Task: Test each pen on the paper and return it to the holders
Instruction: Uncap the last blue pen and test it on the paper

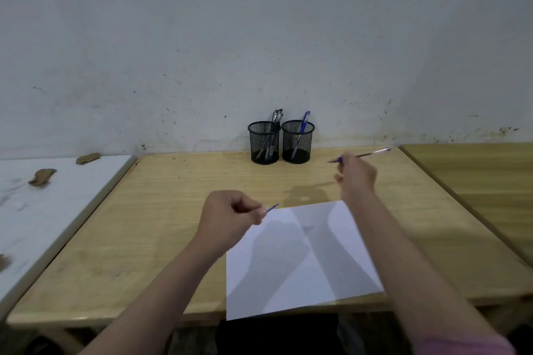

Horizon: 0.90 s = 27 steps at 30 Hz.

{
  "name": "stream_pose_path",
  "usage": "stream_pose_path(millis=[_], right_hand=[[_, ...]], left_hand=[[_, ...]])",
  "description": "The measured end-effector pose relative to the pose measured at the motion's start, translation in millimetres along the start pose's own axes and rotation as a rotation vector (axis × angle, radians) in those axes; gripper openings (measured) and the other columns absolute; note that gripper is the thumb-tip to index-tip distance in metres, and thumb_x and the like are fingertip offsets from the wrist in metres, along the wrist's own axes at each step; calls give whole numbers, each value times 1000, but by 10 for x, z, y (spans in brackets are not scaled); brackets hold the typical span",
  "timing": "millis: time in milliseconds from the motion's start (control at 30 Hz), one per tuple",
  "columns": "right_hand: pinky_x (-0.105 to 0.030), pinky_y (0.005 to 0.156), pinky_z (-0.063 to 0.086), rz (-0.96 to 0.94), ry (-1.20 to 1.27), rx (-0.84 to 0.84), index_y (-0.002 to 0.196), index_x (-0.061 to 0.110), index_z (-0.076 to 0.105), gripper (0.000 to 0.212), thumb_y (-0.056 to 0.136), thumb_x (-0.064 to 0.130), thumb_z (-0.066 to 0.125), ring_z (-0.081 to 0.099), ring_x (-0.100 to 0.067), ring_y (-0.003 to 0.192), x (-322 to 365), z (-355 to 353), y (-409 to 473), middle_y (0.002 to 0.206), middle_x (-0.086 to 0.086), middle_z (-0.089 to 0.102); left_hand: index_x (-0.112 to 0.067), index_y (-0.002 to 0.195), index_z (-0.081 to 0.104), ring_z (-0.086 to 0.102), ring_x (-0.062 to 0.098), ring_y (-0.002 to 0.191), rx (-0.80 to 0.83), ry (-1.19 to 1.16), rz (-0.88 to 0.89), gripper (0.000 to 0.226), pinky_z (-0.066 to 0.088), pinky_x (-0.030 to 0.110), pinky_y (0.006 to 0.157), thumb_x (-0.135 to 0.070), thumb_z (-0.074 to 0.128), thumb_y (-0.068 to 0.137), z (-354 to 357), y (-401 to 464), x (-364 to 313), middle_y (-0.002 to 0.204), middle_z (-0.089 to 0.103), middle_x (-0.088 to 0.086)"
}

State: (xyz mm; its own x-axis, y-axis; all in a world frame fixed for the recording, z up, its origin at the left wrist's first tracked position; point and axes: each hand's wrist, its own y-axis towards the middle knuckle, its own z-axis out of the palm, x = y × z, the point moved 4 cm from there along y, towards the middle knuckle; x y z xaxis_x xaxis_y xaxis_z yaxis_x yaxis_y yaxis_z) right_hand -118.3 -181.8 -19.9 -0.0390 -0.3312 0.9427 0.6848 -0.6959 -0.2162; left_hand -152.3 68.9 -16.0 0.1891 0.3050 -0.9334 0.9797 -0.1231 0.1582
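Note:
A white sheet of paper (302,256) lies on the wooden table (161,210), its near edge hanging over the front. Two black mesh holders stand by the wall: the left holder (264,143) has a few black pens, the right holder (298,142) has one blue pen. My right hand (357,176) grips a clear blue pen (372,153), held above the table right of the holders with its tip pointing left. My left hand (230,212) is closed on a small blue pen cap (272,207) at the paper's far left corner.
A white table (57,202) with brown scraps (41,176) adjoins on the left. Another wooden table (476,170) adjoins on the right. A marked grey wall rises right behind the holders.

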Motion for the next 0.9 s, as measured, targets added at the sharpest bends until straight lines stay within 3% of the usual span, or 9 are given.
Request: stream_pose_path(millis=[133,200,300,433,567,667,900], right_hand=[[-27,58,42,-232,-185,148,61,17,55,29,90,19,61,48,-12,56,131,-17,-34,64,-3,56],[-30,63,44,-256,-245,214,61,16,55,29,88,19,63,51,-14,61,-10,69,-174,65,-3,58],[-33,64,44,-240,-269,260,65,11,59,24,87,18,65,51,-19,65,-236,112,-264,66,-5,58],[-34,64,42,-242,-304,299,64,13,59,24,86,19,67,49,-19,64,-448,113,-332,63,-5,56],[-43,70,53,-249,-357,344,67,12,57,24,84,23,68,53,-17,64,-620,110,-400,66,-5,61],[-49,75,55,-272,-390,361,72,13,56,22,83,28,69,58,-18,67,-751,80,-432,71,-5,65],[-38,64,48,-279,-372,353,71,16,47,25,81,23,69,55,-21,64,-803,34,-432,67,-5,56]], left_hand=[[-19,63,70,64,7,61,-193,29,-15,15,46,13,57,-7,77,69,-336,109,259,61,70,-5],[-20,65,69,63,11,63,-230,92,-30,15,44,12,57,-9,76,71,-390,218,388,67,69,-5],[-21,70,68,61,5,67,-220,231,-33,11,40,7,57,-12,74,74,-409,310,581,71,67,-8],[-27,74,67,62,9,78,-219,415,-51,7,47,27,75,-22,72,76,-458,380,791,77,67,-12],[-23,82,69,53,11,80,-254,547,-47,3,40,28,74,-25,67,80,-444,416,873,84,62,-10],[-23,87,70,57,17,89,-271,594,-23,8,41,29,75,-26,64,82,-431,465,926,91,62,-6],[-19,101,67,60,19,95,-318,510,4,21,46,36,84,-27,61,83,-464,444,975,103,65,0]])
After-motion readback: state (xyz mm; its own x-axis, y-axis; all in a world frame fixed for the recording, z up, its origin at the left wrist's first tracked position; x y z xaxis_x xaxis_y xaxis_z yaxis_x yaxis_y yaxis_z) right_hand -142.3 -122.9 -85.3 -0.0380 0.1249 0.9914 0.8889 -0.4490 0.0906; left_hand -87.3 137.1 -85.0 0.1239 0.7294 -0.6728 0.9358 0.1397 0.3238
